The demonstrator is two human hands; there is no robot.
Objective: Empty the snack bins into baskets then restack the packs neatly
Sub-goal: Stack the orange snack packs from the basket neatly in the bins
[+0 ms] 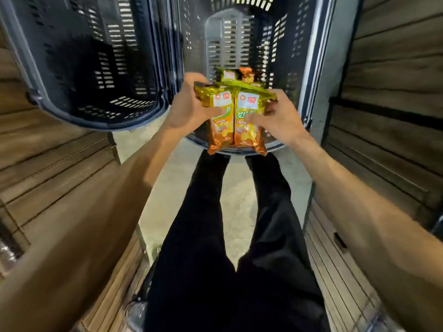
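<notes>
Emptying into baskets is the step in hand. The left hand (189,109) and right hand (279,118), fingers curled, grip a bunch of snack packs (236,116) over the near rim of the right-hand basket (287,56), where other packs (239,75) already lie. The next move probably calls for lowering and releasing them inside.

Reads as a shop: a narrow aisle between display units.

- Two dark plastic shopping baskets sit side by side ahead, the left basket (107,124) and the right basket (230,44). Both have slotted walls and rounded rims.
- Wood-slat panelling flanks the aisle, left panels (48,159) and right panels (388,68). The right side is crossed by dark horizontal channels.
- A pale concrete floor (238,200) runs between them.
- The stock is retail-wrapped: matching orange-and-gold foil snack packs (236,121) with printed brand marks. Further packs (239,76) of similar wrap lie inside the right basket.
- Light is dim and indoor.
</notes>
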